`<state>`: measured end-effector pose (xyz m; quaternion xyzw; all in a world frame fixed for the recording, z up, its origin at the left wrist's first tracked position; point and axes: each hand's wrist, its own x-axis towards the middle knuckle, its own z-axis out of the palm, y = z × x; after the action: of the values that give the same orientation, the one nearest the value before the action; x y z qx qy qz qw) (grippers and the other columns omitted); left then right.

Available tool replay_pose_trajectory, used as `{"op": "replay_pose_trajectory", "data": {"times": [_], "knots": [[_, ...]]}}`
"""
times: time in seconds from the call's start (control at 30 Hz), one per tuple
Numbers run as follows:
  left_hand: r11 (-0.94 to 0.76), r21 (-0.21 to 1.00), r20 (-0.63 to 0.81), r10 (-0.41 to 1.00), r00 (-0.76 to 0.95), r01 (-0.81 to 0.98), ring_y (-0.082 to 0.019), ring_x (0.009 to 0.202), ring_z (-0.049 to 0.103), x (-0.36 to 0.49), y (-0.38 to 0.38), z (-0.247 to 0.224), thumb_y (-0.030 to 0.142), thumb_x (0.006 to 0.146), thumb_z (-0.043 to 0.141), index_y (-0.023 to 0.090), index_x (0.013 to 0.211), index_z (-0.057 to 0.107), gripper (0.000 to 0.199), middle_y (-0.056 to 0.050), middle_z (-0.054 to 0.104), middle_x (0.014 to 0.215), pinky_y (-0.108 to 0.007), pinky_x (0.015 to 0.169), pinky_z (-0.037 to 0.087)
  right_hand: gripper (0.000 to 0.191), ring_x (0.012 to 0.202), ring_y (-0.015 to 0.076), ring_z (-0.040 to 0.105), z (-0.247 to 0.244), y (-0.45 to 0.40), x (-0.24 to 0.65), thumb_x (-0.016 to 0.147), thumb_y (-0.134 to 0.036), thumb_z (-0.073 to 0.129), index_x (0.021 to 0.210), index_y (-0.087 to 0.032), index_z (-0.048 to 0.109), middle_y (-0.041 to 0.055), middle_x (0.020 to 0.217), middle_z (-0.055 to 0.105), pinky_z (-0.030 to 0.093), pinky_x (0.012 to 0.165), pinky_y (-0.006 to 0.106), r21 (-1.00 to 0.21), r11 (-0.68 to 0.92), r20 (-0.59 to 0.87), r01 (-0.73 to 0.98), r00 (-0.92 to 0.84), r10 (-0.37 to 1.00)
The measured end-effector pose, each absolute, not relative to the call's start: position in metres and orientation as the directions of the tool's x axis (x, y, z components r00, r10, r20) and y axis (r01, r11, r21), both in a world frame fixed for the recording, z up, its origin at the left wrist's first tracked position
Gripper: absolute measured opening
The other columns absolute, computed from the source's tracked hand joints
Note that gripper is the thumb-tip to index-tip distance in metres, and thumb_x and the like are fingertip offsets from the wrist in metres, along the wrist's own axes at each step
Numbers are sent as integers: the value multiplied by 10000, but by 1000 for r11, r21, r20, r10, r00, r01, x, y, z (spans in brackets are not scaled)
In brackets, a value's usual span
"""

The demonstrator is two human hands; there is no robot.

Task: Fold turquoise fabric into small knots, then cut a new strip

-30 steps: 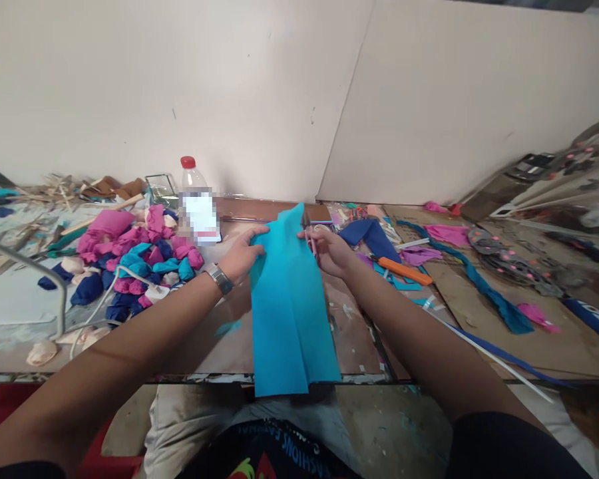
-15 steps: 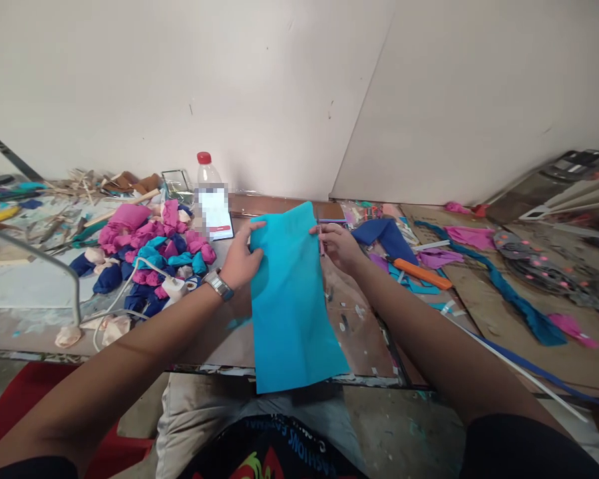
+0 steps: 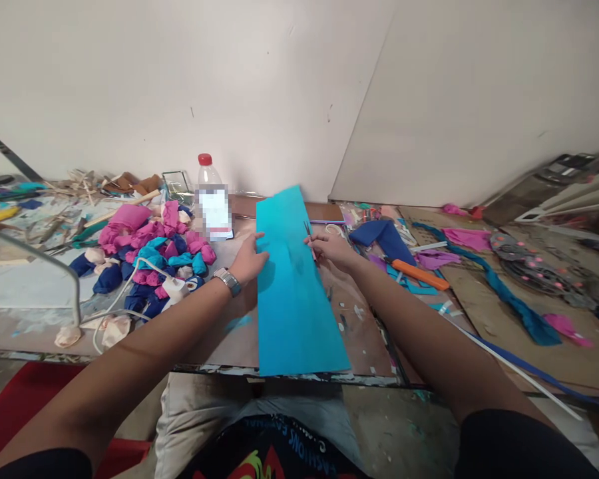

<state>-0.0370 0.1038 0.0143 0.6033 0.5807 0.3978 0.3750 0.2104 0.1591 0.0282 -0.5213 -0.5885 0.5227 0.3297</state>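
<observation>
A long bright blue sheet [image 3: 292, 299], paper or cloth, lies over the table and reaches its front edge; the far end rises toward the wall. My left hand [image 3: 249, 258] rests at the sheet's left edge, thumb and forefinger apart and touching it; the other fingers are mostly hidden. At the right edge, my right hand [image 3: 332, 250] is closed around a small pair of scissors [image 3: 307, 231]. Their narrow blades point away from me above the sheet and look slightly parted.
Left of the sheet lie bunched pink, blue and navy cloth pieces [image 3: 134, 233] and a white plug [image 3: 174, 287]. Behind stand a phone [image 3: 215, 209] and a red-capped bottle [image 3: 205, 167]. To the right are an orange-handled cutter [image 3: 419, 274], navy cloth [image 3: 382, 238] and cardboard [image 3: 484, 313].
The blue sheet has slid away from me and lies flatter. My left hand has dropped from near its far corner to lower on the left edge. The scissors have shifted slightly left.
</observation>
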Motion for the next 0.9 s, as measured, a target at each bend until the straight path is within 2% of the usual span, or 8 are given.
{"op": "replay_pose_trajectory", "data": {"times": [0.13, 0.2, 0.3, 0.4, 0.47, 0.63, 0.8, 0.9], "knots": [[-90, 900, 70, 996, 63, 427, -338, 1367, 561, -42, 98, 20, 218, 818, 686, 178, 1419, 571, 613, -156, 515, 1539, -440, 1071, 513, 105, 498, 126, 527, 27, 157, 209, 812, -212, 629, 891, -167, 682, -32, 546, 591, 429, 484, 233, -950, -92, -164, 298, -227, 960], [-201, 861, 128, 975, 184, 467, -326, 1459, 474, -50, 95, 29, 272, 833, 693, 197, 1356, 622, 533, -126, 497, 1569, -456, 1175, 429, 87, 500, 126, 532, 29, 157, 208, 821, -203, 624, 878, -170, 682, -33, 546, 595, 434, 487, 232, -948, -85, -161, 308, -228, 960], [-292, 829, 121, 926, 358, 477, -294, 1278, 613, -65, 95, 39, 398, 912, 620, 209, 1256, 680, 398, -111, 657, 1371, -462, 1074, 503, 89, 511, 121, 545, 29, 156, 207, 824, -196, 630, 885, -169, 689, -30, 564, 610, 435, 495, 224, -945, -82, -162, 318, -233, 959], [-293, 853, 141, 927, 349, 433, -258, 1066, 692, -74, 98, 39, 428, 923, 595, 166, 1160, 701, 369, -115, 738, 1171, -437, 965, 552, 90, 515, 113, 553, 28, 157, 206, 822, -203, 655, 898, -168, 689, -31, 574, 614, 427, 496, 215, -944, -87, -167, 319, -233, 958], [-299, 849, 156, 929, 334, 436, -242, 1029, 696, -76, 99, 35, 424, 925, 587, 162, 1119, 713, 349, -108, 752, 1138, -422, 945, 553, 90, 515, 108, 554, 27, 157, 207, 821, -203, 665, 901, -168, 686, -33, 587, 615, 422, 496, 212, -945, -89, -168, 316, -230, 959], [-311, 831, 152, 924, 350, 461, -240, 1009, 694, -73, 98, 28, 433, 934, 576, 168, 1091, 731, 345, -103, 765, 1126, -412, 917, 552, 71, 503, 111, 557, 25, 158, 207, 832, -197, 652, 893, -171, 678, -34, 574, 604, 424, 495, 216, -946, -90, -169, 312, -235, 957], [-345, 806, 186, 919, 348, 482, -235, 1054, 699, -76, 72, 42, 398, 983, 539, 186, 1160, 705, 322, -89, 753, 1180, -399, 933, 555, 90, 529, 121, 577, 24, 156, 210, 825, -205, 665, 908, -172, 679, -25, 601, 622, 445, 508, 224, -950, -76, -158, 303, -254, 954], [-469, 677, 325, 882, 341, 568, -231, 1093, 694, -85, 29, 54, 350, 1018, 518, 199, 1180, 690, 281, -84, 747, 1209, -396, 974, 539, 126, 554, 126, 587, 23, 155, 215, 820, -230, 680, 932, -174, 680, -24, 621, 626, 475, 531, 233, -953, -66, -148, 294, -265, 953]]}}
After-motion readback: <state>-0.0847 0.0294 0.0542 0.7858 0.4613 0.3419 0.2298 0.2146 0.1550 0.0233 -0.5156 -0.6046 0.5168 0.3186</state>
